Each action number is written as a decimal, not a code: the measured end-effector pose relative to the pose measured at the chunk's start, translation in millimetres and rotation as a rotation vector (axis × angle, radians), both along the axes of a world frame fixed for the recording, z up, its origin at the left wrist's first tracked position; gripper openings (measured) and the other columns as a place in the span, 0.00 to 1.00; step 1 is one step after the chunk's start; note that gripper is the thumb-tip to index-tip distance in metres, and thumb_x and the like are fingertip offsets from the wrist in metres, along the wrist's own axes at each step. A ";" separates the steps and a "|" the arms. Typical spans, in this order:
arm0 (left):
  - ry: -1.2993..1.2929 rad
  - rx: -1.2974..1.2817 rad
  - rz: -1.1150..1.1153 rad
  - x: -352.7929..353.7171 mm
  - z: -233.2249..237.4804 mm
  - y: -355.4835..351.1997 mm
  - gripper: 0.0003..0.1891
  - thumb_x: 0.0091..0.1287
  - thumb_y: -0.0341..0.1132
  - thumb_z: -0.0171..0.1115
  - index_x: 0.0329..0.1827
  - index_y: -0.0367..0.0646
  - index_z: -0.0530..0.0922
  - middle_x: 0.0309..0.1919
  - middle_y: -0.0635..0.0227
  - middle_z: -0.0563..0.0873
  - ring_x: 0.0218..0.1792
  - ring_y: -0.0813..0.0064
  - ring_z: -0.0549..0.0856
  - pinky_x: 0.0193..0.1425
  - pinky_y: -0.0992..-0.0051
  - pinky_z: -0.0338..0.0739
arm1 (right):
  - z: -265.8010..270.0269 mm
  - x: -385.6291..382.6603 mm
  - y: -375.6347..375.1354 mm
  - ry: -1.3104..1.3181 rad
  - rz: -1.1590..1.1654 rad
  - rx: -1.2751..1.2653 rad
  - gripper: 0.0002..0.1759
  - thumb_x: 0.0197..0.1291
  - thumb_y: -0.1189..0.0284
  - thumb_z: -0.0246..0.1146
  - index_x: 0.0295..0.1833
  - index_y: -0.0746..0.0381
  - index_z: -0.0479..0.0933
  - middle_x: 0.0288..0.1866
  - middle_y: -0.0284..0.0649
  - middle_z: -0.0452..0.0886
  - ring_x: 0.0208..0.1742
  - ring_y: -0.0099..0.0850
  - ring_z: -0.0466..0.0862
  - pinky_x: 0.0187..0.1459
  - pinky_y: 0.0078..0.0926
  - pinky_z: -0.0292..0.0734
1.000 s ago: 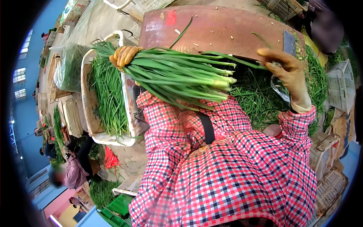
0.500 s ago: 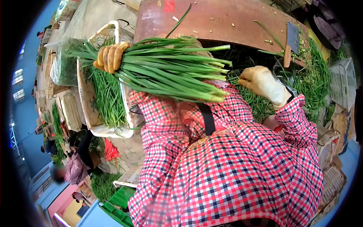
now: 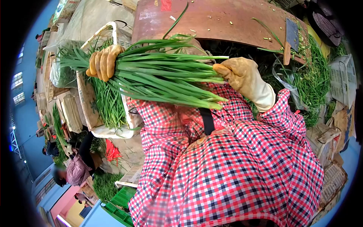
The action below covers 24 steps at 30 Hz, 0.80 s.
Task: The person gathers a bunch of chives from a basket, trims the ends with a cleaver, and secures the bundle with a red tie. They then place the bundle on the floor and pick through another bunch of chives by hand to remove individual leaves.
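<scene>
My left hand (image 3: 103, 62), in a tan-stained work glove, is wrapped round the leafy end of a bunch of garlic chives (image 3: 159, 73). The bunch lies sideways in front of my checked apron, its pale cut ends fanned out to the right. At those ends is my right hand (image 3: 242, 77), also gloved, fingers curled together and pinching at the stem tips. Which stalk it grips is partly hidden by the fingers. A white basket (image 3: 129, 109) holding more chives stands beneath and beside my left hand.
A reddish-brown board (image 3: 227, 22) with scraps spans the top; on it lies a cleaver (image 3: 292, 33) with a wooden handle. Loose greens (image 3: 314, 83) are heaped at the right near a grey crate (image 3: 342, 77). Another person (image 3: 79, 166) works at the lower left, near a green crate (image 3: 119, 202).
My right hand has moved left from beside the loose greens to the stem ends of the bunch. My left hand has shifted slightly left and down with the garlic chives.
</scene>
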<state>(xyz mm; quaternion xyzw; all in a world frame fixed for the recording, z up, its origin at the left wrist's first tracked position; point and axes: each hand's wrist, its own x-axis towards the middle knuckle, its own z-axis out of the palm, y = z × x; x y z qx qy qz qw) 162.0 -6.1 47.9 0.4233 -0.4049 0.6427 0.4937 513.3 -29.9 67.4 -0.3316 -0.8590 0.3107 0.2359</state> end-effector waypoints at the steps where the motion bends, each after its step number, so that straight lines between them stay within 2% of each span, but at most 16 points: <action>1: -0.005 -0.001 0.000 2.5 4.0 -1.1 0.15 0.73 0.44 0.55 0.32 0.44 0.77 0.28 0.69 0.85 0.34 0.74 0.87 0.44 0.75 0.85 | -3.6 0.3 0.4 0.054 -0.012 0.017 0.17 0.65 0.59 0.62 0.34 0.62 0.82 0.24 0.43 0.81 0.26 0.42 0.82 0.29 0.34 0.76; 3: -0.022 -0.003 0.004 5.7 8.6 -5.0 0.15 0.73 0.44 0.56 0.32 0.44 0.77 0.28 0.69 0.85 0.34 0.73 0.87 0.44 0.74 0.85 | -10.0 10.0 2.3 0.156 -0.031 0.050 0.16 0.65 0.59 0.62 0.34 0.62 0.82 0.24 0.43 0.81 0.26 0.41 0.82 0.29 0.34 0.77; 5: 0.006 0.054 0.017 2.9 11.3 -3.2 0.15 0.73 0.44 0.56 0.34 0.42 0.77 0.29 0.66 0.85 0.34 0.72 0.87 0.45 0.73 0.85 | -19.3 27.9 7.6 0.033 -0.052 -0.082 0.16 0.66 0.61 0.62 0.34 0.63 0.82 0.25 0.43 0.82 0.27 0.39 0.83 0.30 0.32 0.77; 7: 0.021 0.110 0.024 7.6 18.5 -1.1 0.15 0.73 0.44 0.55 0.35 0.41 0.77 0.29 0.64 0.85 0.35 0.71 0.87 0.45 0.73 0.86 | -42.0 45.1 23.5 -0.048 -0.231 -0.323 0.16 0.66 0.61 0.62 0.34 0.64 0.81 0.26 0.41 0.83 0.27 0.35 0.83 0.31 0.30 0.77; 8: 0.008 0.118 -0.013 10.6 21.2 -0.8 0.16 0.73 0.43 0.55 0.32 0.40 0.78 0.29 0.63 0.85 0.35 0.70 0.87 0.45 0.73 0.86 | -45.8 52.0 35.6 -0.120 -0.252 -0.311 0.17 0.66 0.60 0.62 0.39 0.65 0.82 0.30 0.42 0.85 0.30 0.31 0.83 0.35 0.28 0.78; 9: 0.019 0.124 -0.015 12.0 23.6 -1.9 0.16 0.73 0.43 0.55 0.32 0.40 0.78 0.29 0.62 0.85 0.35 0.69 0.87 0.45 0.73 0.86 | -60.6 52.6 45.9 -0.004 -0.246 -0.268 0.19 0.66 0.58 0.62 0.48 0.63 0.82 0.38 0.44 0.86 0.37 0.30 0.84 0.40 0.25 0.79; 11: 0.045 0.139 -0.026 13.5 29.3 -2.0 0.17 0.73 0.43 0.55 0.31 0.40 0.78 0.29 0.62 0.85 0.35 0.69 0.87 0.44 0.73 0.87 | -38.7 29.8 67.9 0.043 -0.135 -0.164 0.21 0.67 0.57 0.61 0.55 0.61 0.80 0.46 0.43 0.86 0.44 0.31 0.84 0.46 0.25 0.78; 14: 0.061 0.167 -0.052 19.2 37.9 1.7 0.16 0.73 0.42 0.55 0.32 0.39 0.78 0.29 0.61 0.85 0.35 0.68 0.87 0.44 0.72 0.87 | -21.1 -15.0 90.8 0.302 0.142 -0.520 0.21 0.67 0.58 0.61 0.58 0.60 0.79 0.51 0.41 0.85 0.50 0.31 0.83 0.51 0.28 0.77; 17: 0.071 0.143 -0.049 21.0 39.6 -1.3 0.16 0.73 0.42 0.55 0.32 0.39 0.78 0.29 0.61 0.85 0.35 0.69 0.87 0.44 0.72 0.87 | -38.4 -46.7 93.1 0.280 0.296 -0.627 0.19 0.67 0.63 0.63 0.58 0.62 0.79 0.52 0.36 0.84 0.51 0.23 0.80 0.52 0.22 0.75; 18: 0.082 0.135 -0.042 19.1 39.4 -3.3 0.15 0.73 0.42 0.55 0.32 0.39 0.78 0.29 0.61 0.85 0.35 0.69 0.87 0.44 0.72 0.87 | -33.7 -56.7 89.8 0.210 0.236 -0.672 0.18 0.65 0.66 0.65 0.56 0.64 0.80 0.47 0.36 0.86 0.48 0.21 0.81 0.51 0.20 0.76; 21: 0.085 0.155 -0.067 21.5 42.9 -3.8 0.15 0.72 0.42 0.56 0.33 0.40 0.78 0.28 0.61 0.85 0.35 0.69 0.88 0.43 0.72 0.87 | -33.7 -66.3 85.9 0.223 0.109 -0.773 0.16 0.63 0.69 0.67 0.53 0.66 0.81 0.42 0.37 0.86 0.43 0.22 0.83 0.48 0.19 0.77; 22: 0.082 0.172 -0.087 23.4 45.0 -2.2 0.14 0.72 0.42 0.56 0.33 0.40 0.78 0.28 0.61 0.85 0.34 0.69 0.88 0.43 0.72 0.87 | -42.9 -68.9 84.6 0.326 0.035 -0.823 0.16 0.63 0.70 0.67 0.51 0.69 0.81 0.38 0.39 0.86 0.39 0.23 0.84 0.44 0.18 0.78; 24: 0.100 0.156 -0.055 21.7 45.0 -4.3 0.14 0.72 0.42 0.57 0.33 0.40 0.78 0.28 0.61 0.85 0.34 0.69 0.88 0.43 0.72 0.87 | -48.3 -69.2 80.7 0.350 -0.066 -0.811 0.15 0.63 0.70 0.67 0.50 0.70 0.81 0.38 0.39 0.86 0.39 0.23 0.84 0.44 0.19 0.78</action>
